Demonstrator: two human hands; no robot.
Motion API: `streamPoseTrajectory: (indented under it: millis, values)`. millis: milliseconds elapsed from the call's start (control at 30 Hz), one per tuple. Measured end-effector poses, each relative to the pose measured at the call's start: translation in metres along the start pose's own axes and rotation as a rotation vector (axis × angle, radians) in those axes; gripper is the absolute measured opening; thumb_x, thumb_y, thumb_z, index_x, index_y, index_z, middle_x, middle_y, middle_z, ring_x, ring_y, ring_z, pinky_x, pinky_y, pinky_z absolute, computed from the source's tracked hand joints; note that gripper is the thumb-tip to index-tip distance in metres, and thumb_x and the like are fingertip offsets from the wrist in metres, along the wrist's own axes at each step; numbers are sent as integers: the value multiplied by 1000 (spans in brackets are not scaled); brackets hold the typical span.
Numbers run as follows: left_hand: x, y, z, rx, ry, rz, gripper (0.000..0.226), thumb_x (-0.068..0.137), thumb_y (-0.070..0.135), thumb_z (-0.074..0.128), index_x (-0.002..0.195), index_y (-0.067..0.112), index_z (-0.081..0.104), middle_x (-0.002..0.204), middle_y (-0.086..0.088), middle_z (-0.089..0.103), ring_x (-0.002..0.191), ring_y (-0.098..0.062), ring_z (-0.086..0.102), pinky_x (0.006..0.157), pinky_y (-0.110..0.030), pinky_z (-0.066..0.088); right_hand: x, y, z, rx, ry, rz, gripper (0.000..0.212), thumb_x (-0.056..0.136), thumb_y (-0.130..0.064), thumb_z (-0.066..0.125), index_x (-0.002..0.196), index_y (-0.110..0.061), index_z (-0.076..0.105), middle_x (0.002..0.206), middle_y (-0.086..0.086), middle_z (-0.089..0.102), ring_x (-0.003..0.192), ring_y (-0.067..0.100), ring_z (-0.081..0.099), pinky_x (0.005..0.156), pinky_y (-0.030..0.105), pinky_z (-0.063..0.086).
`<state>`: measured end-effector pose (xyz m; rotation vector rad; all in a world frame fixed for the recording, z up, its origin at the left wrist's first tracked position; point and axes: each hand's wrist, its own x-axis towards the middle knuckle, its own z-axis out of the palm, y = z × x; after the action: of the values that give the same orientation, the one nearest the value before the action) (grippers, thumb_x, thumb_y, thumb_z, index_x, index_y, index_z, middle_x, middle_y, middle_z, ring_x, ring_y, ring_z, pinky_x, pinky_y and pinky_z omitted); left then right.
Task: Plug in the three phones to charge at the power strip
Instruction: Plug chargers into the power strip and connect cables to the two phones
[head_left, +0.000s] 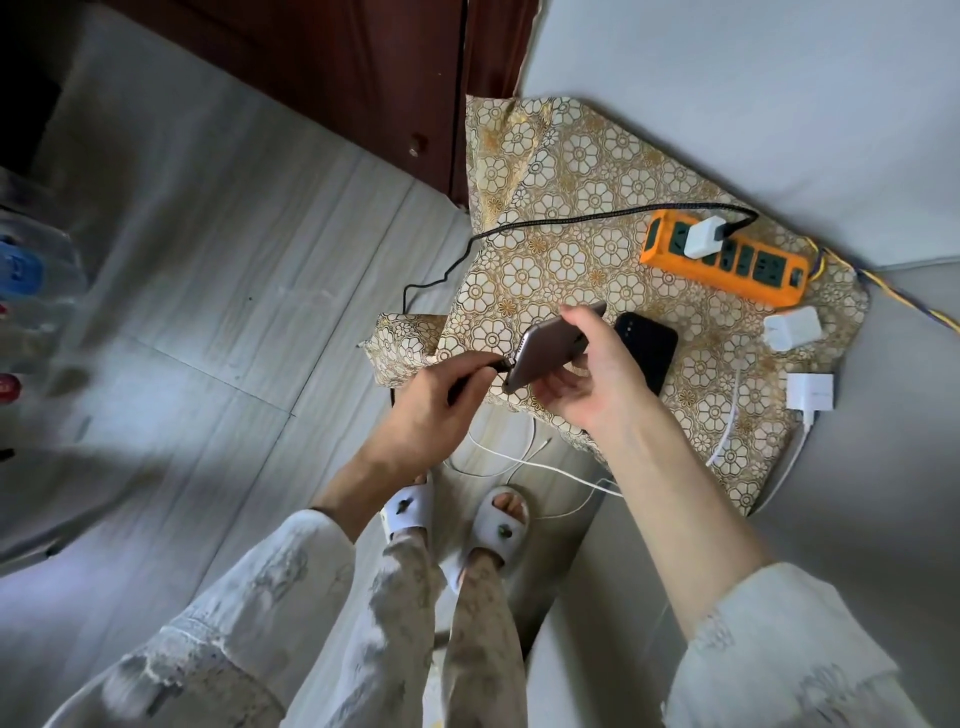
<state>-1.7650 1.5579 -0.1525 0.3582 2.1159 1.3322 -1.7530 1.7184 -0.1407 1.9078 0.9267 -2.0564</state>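
**Grey phone held at the black cable's plug**

Grey-brown phone (545, 348) is up in the air over the near edge of the floral cloth (566, 208), tilted, back side showing. Right hand (592, 379) grips it, fingers curled over the upper edge, thumb under. Left hand (431, 410) pinches the plug end of the black braided cable (545, 221), plug tip right at the phone's lower end; cannot tell if it is fully seated.

Black cable runs from the hand, loops down off the cloth over the floor (218, 291), then back across the cloth to a white charger (704, 236) plugged into the orange power strip (727, 262). Strip lies on the far right part of the cloth, other sockets free.

Black phone (649, 348) lies flat on the cloth just beyond the right hand, partly hidden by it. Third phone not visible.

Two more white chargers off the strip: one (792, 327) on the cloth near the strip's right end, another (810, 392) at the cloth's right edge with a white cable (524, 460) attached. White cables trail to the floor near the person's slippered feet.

Dark wooden cabinet (337, 67) at top.
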Motion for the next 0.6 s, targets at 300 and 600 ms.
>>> streamPoseTrajectory:
  millis: [300, 600]
  values:
    - [-11, 2, -1, 337, 88, 18, 20, 90, 24, 52, 103, 19, 67, 96, -2, 70, 83, -29, 64, 72, -39, 51, -10, 12, 4, -48, 43, -104, 37, 75, -22, 70, 106, -10, 53, 91, 10, 57, 86, 23, 58, 72, 42, 55]
    - [-20, 4, 0, 312, 153, 72, 31, 85, 24, 45, 94, 8, 69, 87, -12, 71, 76, -33, 63, 68, -38, 46, -16, 22, 10, -130, 72, -187, 24, 73, -24, 74, 78, -15, 53, 78, 5, 59, 73, 15, 58, 62, 34, 57]
